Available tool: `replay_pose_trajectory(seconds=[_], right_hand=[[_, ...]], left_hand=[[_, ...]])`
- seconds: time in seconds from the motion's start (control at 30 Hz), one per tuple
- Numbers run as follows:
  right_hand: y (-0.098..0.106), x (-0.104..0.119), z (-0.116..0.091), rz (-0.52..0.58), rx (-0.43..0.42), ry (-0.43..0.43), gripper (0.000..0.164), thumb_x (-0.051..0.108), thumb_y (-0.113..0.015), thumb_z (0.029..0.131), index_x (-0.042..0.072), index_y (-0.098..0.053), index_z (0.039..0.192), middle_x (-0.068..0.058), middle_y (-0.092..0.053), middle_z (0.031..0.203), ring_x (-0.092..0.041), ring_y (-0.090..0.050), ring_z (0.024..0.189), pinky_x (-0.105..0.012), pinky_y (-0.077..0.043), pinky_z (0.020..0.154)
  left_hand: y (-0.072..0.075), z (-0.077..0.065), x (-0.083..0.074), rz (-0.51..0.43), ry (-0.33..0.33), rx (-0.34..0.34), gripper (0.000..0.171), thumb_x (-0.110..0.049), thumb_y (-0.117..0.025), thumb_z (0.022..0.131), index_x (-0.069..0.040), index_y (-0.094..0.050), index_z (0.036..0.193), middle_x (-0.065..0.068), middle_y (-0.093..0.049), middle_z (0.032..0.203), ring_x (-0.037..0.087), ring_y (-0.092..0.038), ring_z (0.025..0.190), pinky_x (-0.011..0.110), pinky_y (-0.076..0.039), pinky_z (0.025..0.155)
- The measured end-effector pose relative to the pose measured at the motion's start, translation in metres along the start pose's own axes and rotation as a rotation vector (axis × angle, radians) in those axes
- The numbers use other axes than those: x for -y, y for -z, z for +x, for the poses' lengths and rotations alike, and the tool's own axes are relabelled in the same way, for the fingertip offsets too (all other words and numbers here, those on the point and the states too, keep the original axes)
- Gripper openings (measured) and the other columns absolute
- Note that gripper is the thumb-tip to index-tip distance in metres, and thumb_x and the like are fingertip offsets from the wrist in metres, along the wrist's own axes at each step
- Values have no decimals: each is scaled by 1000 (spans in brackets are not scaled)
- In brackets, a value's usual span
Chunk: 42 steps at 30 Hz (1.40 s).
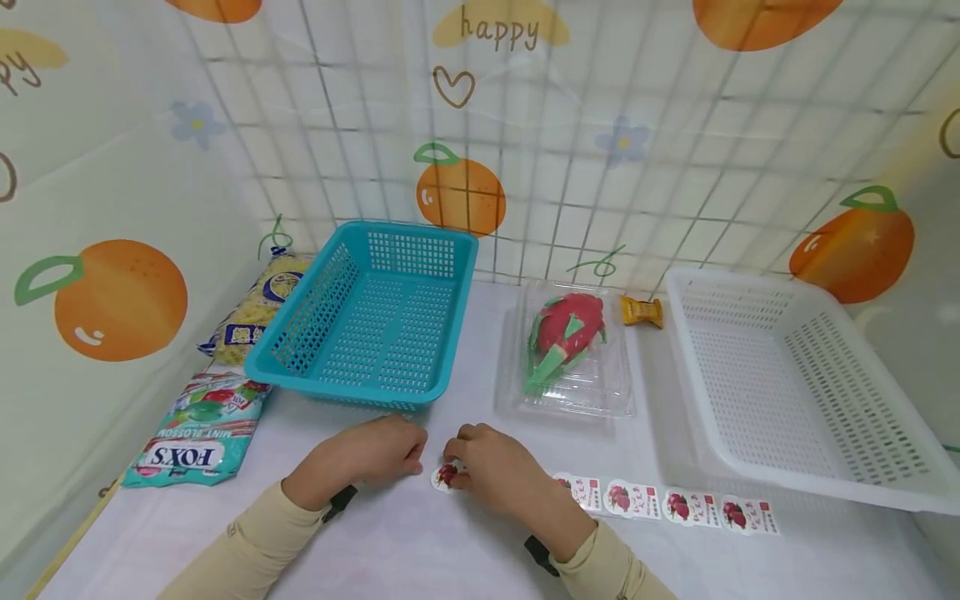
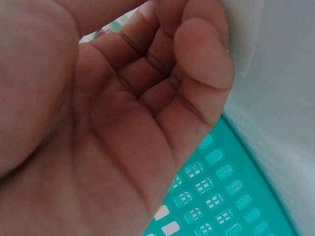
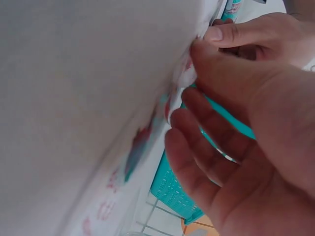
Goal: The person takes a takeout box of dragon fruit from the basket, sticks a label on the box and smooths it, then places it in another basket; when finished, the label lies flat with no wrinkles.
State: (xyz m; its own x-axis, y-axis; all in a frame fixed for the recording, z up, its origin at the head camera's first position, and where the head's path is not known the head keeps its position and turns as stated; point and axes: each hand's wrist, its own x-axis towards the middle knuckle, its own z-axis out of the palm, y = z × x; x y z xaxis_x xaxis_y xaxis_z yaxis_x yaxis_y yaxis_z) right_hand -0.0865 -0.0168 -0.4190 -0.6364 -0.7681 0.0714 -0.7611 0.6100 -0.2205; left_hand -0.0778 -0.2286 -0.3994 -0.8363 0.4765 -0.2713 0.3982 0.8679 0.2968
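Note:
A row of stickers printed with red dragon fruit (image 1: 632, 498) lies on the table, running right from beneath my right hand (image 1: 498, 471). At its left end, my right thumb and index finger pinch at a round-edged sticker (image 1: 446, 476), while the other fingers curve loosely above the row. My left hand (image 1: 382, 450) is just left of that sticker, its fingers curled and knuckles up. In the right wrist view the left thumb (image 3: 221, 33) comes close to my right index fingertip. Whether the left fingertips hold the strip's end is hidden.
A teal basket (image 1: 442, 379) stands behind my left hand. A clear box (image 1: 615, 392) holds a dragon fruit (image 1: 572, 325); beside it lies a small yellow packet (image 1: 642, 312). A white basket (image 1: 720, 437) stands right. At left are a Fox's bag (image 1: 198, 433) and a pasta bag (image 1: 251, 321).

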Motion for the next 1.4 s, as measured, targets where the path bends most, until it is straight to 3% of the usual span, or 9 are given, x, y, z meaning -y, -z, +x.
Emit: replay_pose_trajectory(seconds=[0.17, 0.4, 0.57, 0.8, 1.03, 1.23, 1.4], right_hand=[[-1, -2, 1, -36, -69, 31, 8, 17, -82, 86, 20, -75, 87, 7, -68, 87, -10, -61, 81, -20, -52, 72], [8, -4, -1, 6, -48, -11, 7, 18, -80, 89, 19, -73, 91, 7, -72, 89, -9, -62, 83, -20, -55, 76], [25, -9, -5, 129, 1, -72, 6, 19, -77, 92, 19, -71, 95, 8, -69, 92, -8, -59, 86, -24, -56, 81], [47, -24, -15, 416, 28, -95, 5, 17, -73, 96, 20, -69, 94, 13, -68, 90, -5, -60, 85, -23, -55, 79], [66, -43, -26, 595, -91, -117, 6, 17, -72, 96, 20, -67, 95, 9, -73, 93, -5, -67, 87, -24, -57, 82], [76, -52, -31, 667, -226, -264, 6, 20, -74, 95, 19, -68, 97, 6, -71, 90, -10, -65, 84, -28, -57, 79], [84, -57, -34, 683, -322, -352, 12, 21, -71, 97, 17, -75, 108, 2, -75, 94, -13, -65, 84, -26, -54, 70]], left_hand=[[0, 0, -1, 11, -7, -9, 29, -18, -76, 91, -17, -55, 72, -8, -50, 64, 6, -44, 63, 23, -38, 60], [0, 0, -1, 22, -15, -21, 29, -18, -77, 90, -17, -55, 72, -7, -50, 65, 7, -44, 64, 24, -38, 61], [0, 0, -2, 26, -14, -25, 29, -18, -77, 90, -17, -55, 72, -7, -49, 65, 7, -44, 64, 24, -38, 61], [-1, -1, -3, 19, -4, -20, 28, -18, -77, 90, -17, -55, 72, -7, -50, 65, 7, -44, 64, 24, -38, 60], [-1, -1, -4, 8, 15, -13, 29, -17, -77, 90, -17, -55, 72, -7, -50, 65, 8, -45, 65, 25, -39, 62], [-2, -2, -4, -4, 15, -7, 28, -17, -77, 91, -17, -55, 73, -7, -50, 65, 8, -45, 64, 24, -39, 61], [-1, -2, -4, -13, 21, -3, 28, -17, -77, 91, -17, -56, 73, -7, -50, 65, 8, -45, 64, 24, -39, 61]])
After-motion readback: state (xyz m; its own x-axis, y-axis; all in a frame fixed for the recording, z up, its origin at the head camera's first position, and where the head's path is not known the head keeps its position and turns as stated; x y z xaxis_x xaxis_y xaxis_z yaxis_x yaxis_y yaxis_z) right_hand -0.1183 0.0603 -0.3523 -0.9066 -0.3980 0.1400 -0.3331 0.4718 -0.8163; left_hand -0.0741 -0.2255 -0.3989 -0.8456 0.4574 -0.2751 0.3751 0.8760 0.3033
